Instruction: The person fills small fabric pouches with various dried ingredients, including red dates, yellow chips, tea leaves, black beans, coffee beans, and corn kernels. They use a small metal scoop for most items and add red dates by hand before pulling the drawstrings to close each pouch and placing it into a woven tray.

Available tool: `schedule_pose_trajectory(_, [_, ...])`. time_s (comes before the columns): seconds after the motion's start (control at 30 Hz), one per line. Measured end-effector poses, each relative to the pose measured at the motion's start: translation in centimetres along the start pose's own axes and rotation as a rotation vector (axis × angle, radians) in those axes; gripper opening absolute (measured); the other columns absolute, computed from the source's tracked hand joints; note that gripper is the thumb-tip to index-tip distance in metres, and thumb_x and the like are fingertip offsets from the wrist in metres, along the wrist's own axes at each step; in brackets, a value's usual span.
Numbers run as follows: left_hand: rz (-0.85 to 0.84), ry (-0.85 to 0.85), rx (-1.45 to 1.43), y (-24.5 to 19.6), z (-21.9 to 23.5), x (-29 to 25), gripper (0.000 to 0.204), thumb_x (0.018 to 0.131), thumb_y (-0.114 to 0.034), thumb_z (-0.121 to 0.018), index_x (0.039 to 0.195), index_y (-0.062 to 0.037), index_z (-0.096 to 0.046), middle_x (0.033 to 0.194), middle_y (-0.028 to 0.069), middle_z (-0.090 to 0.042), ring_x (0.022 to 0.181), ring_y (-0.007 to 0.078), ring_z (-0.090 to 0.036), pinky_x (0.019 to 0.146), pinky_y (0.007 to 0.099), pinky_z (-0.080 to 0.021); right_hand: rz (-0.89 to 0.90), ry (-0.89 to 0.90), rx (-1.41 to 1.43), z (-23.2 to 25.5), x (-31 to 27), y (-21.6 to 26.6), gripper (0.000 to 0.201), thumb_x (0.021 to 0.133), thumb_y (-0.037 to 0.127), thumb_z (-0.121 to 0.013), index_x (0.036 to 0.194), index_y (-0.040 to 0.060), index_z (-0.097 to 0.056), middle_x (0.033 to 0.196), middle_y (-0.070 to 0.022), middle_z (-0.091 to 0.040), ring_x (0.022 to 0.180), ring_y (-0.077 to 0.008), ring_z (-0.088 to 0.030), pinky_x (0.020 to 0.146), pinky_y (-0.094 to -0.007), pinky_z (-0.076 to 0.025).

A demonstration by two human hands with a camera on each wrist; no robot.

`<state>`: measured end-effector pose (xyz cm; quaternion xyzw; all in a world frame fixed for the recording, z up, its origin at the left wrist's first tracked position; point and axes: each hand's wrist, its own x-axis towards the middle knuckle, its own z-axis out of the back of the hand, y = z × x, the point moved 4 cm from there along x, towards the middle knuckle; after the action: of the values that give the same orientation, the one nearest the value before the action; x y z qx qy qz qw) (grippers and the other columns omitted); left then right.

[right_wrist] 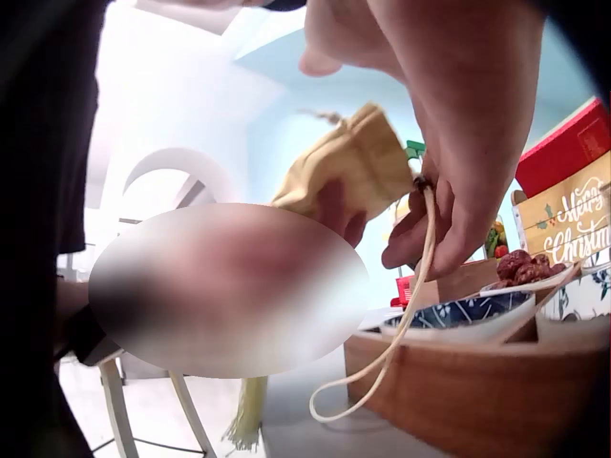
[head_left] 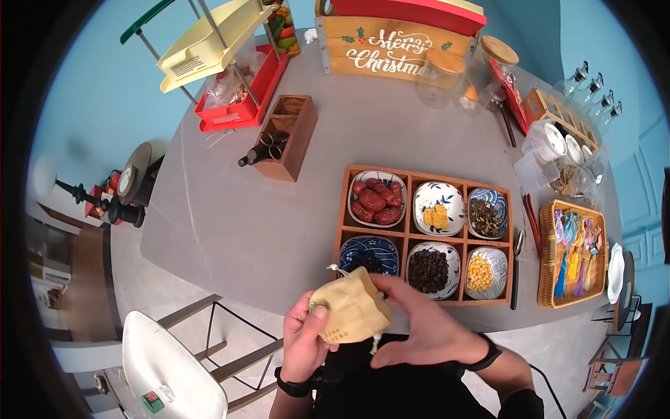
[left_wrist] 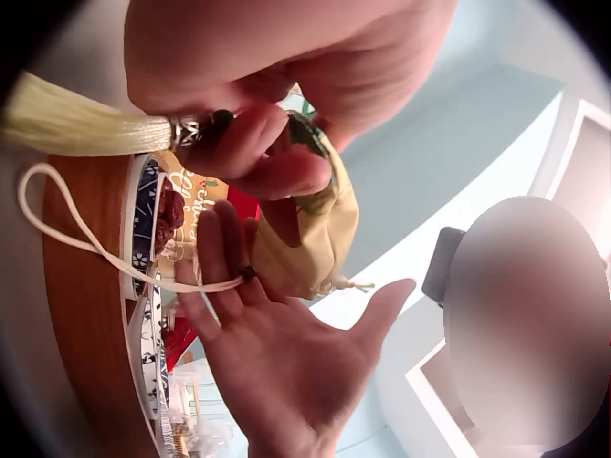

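A beige cloth drawstring pouch (head_left: 354, 307) with small printed marks is held up in front of the body, close to the near edge of the tray. The left hand (head_left: 305, 335) grips it, thumb on its front face. From that hand's fingers a pale yellow tassel (left_wrist: 91, 122) sticks out in the left wrist view. Beside the pouch the right hand (head_left: 433, 321) has its fingers extended and its thumb spread wide, fingertips right at the pouch's far side. A white cord loop (left_wrist: 72, 205) with a dark bead hangs by the right fingers.
A wooden compartment tray (head_left: 340, 230) holds patterned bowls of red dates, yellow pieces, corn kernels and dark dried foods. Right of it lies a wicker basket (head_left: 544, 258) of coloured tassels. Behind stand a wooden caddy (head_left: 299, 133), a tiered rack (head_left: 209, 42) and glass jars (head_left: 441, 84).
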<state>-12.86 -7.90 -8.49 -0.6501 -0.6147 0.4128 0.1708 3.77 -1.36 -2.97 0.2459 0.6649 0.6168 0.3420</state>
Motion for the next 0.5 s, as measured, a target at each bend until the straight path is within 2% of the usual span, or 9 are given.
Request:
schedule_pose_trajectory(0.07, [-0.081,-0.002,0.08,0.0,-0.9,-0.2,0.022,0.096,-0.012,-0.057,0.113,0.0007,-0.054,0.09,0.0074,-0.065,0.06,0.0073,-0.058,0.048,0.0192,-0.044,0.002,-0.062,-0.006,-0.4,-0.6,-1.2,0.067,0.079,0.031,-0.08,0.129,-0.0035,-0.05,0.12,-0.0156,-0.06,0.108,-0.022,-0.06,0.091,-0.0318,-0.048])
schedule_pose_trajectory(0.13, [-0.123,-0.023,0.199,0.2,-0.3,-0.6,0.02,0.096,-0.012,-0.057,0.112,0.0006,-0.055,0.091,0.0068,-0.066,0.064,0.0065,-0.059,0.053,0.0194,-0.045,-0.342,-0.104,0.141,-0.4,-1.0,-3.0,0.044,0.086,0.023,-0.074,0.118,-0.0029,-0.058,0.098,-0.0119,-0.067,0.083,-0.0144,-0.063,0.07,-0.0274,-0.049])
schedule_pose_trajectory(0.17, [-0.179,-0.049,0.307,0.1,0.0,-0.6,0.019,0.096,-0.012,-0.057,0.111,0.0005,-0.056,0.092,0.0063,-0.066,0.067,0.0057,-0.059,0.057,0.0197,-0.047,-0.333,-0.105,0.146,-0.2,-1.0,-2.9,0.044,0.086,0.023,-0.074,0.118,-0.0029,-0.058,0.098,-0.0119,-0.067,0.083,-0.0144,-0.063,0.07,-0.0274,-0.049])
schedule_pose_trajectory(0.23, [-0.212,-0.041,0.321,-0.1,0.4,-0.8,0.019,0.096,-0.012,-0.058,0.109,0.0006,-0.056,0.093,0.0058,-0.066,0.072,0.0057,-0.059,0.064,0.0205,-0.047,-0.204,-0.168,-0.001,0.2,-0.8,-2.2,0.028,0.089,0.017,-0.069,0.108,-0.0023,-0.061,0.076,-0.0094,-0.065,0.064,-0.0085,-0.056,0.057,-0.0253,-0.044])
schedule_pose_trajectory(0.27, [-0.237,-0.028,0.329,-0.4,0.7,-1.1,0.018,0.096,-0.012,-0.059,0.108,0.0007,-0.057,0.094,0.0054,-0.066,0.077,0.0056,-0.059,0.071,0.0213,-0.048,-0.179,-0.153,-0.034,0.1,-0.3,-1.7,0.029,0.089,0.019,-0.068,0.108,-0.0021,-0.061,0.072,-0.011,-0.063,0.062,-0.013,-0.057,0.059,-0.0276,-0.046])
schedule_pose_trajectory(0.37, [-0.274,-0.187,0.372,-2.2,2.0,-1.4,0.016,0.096,-0.012,-0.059,0.105,0.0006,-0.057,0.096,0.0053,-0.067,0.084,0.0064,-0.058,0.079,0.0231,-0.047,-0.065,0.012,-0.126,-0.9,1.8,-0.4,0.032,0.09,0.021,-0.069,0.111,-0.0025,-0.061,0.079,-0.0061,-0.065,0.072,-0.0098,-0.064,0.058,-0.023,-0.047])
schedule_pose_trajectory(0.4, [-0.33,-0.243,0.314,-3.4,2.0,-1.4,0.016,0.097,-0.013,-0.058,0.105,0.0009,-0.058,0.097,0.0058,-0.067,0.087,0.008,-0.059,0.083,0.0245,-0.047,0.063,-0.033,-0.17,-1.4,2.3,-0.3,0.04,0.089,0.023,-0.069,0.119,-0.0015,-0.058,0.093,-0.0106,-0.066,0.083,-0.0148,-0.066,0.065,-0.026,-0.051])
schedule_pose_trajectory(0.43, [-0.417,-0.294,0.312,-4.6,2.7,-1.3,0.017,0.098,-0.015,-0.055,0.106,0.0006,-0.057,0.097,0.0078,-0.068,0.083,0.0102,-0.063,0.073,0.0247,-0.051,0.073,-0.02,-0.163,-1.6,2.1,0.3,0.04,0.089,0.023,-0.069,0.119,-0.0015,-0.058,0.093,-0.0106,-0.066,0.083,-0.0148,-0.066,0.065,-0.026,-0.051])
schedule_pose_trajectory(0.5, [-0.439,-0.329,0.335,-7.5,2.9,-1.8,0.02,0.1,-0.018,-0.052,0.108,0.0001,-0.054,0.095,0.0106,-0.069,0.073,0.0137,-0.067,0.057,0.0241,-0.053,0.105,-0.092,-0.248,-1.1,1.3,1.8,0.048,0.088,0.022,-0.07,0.126,-0.0003,-0.054,0.109,-0.0134,-0.064,0.093,-0.0172,-0.064,0.075,-0.0279,-0.052])
